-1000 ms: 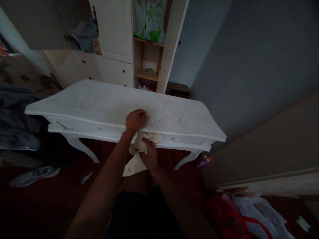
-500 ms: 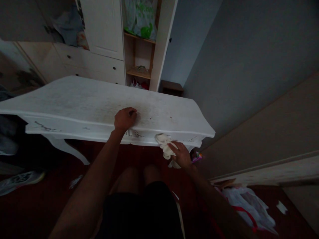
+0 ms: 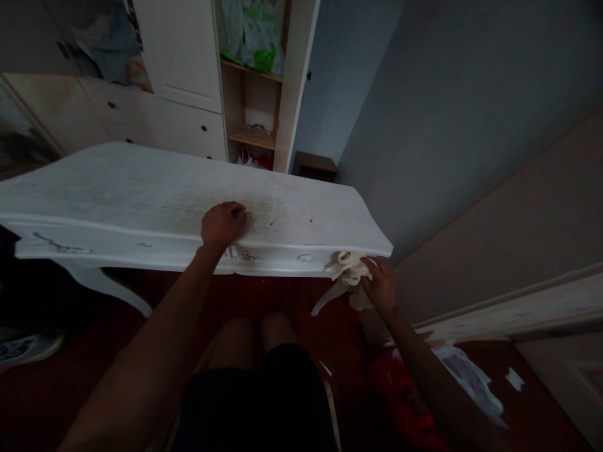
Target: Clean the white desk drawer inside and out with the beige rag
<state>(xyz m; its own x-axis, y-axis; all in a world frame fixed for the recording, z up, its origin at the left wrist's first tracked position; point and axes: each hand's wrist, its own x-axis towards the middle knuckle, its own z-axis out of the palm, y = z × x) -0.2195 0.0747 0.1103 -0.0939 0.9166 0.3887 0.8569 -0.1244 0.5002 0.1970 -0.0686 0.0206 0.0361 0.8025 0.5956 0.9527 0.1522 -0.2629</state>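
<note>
A white table (image 3: pixel 155 182) with a smudged top and carved drawer fronts stands across the view. My left hand (image 3: pixel 223 223) rests closed on its top near the front edge; whatever its curled fingers hold, if anything, is hidden. At the right end of the drawer front, my right hand (image 3: pixel 380 285) grips a crumpled cream cloth (image 3: pixel 351 269) against the carved surface. A round white knob (image 3: pixel 305 258) shows to the left of the cloth.
Behind the table are a white cabinet (image 3: pixel 179 56) with open shelves holding plastic bags (image 3: pixel 261 41), and a small brown box (image 3: pixel 315 166). A wall rises at the right. On the red floor lie a white bag (image 3: pixel 471 380) and a shoe (image 3: pixel 31 350).
My right hand and the cloth have moved right along the drawer front, uncovering the round knob. My left hand stays closed on the tabletop. The view has shifted slightly.
</note>
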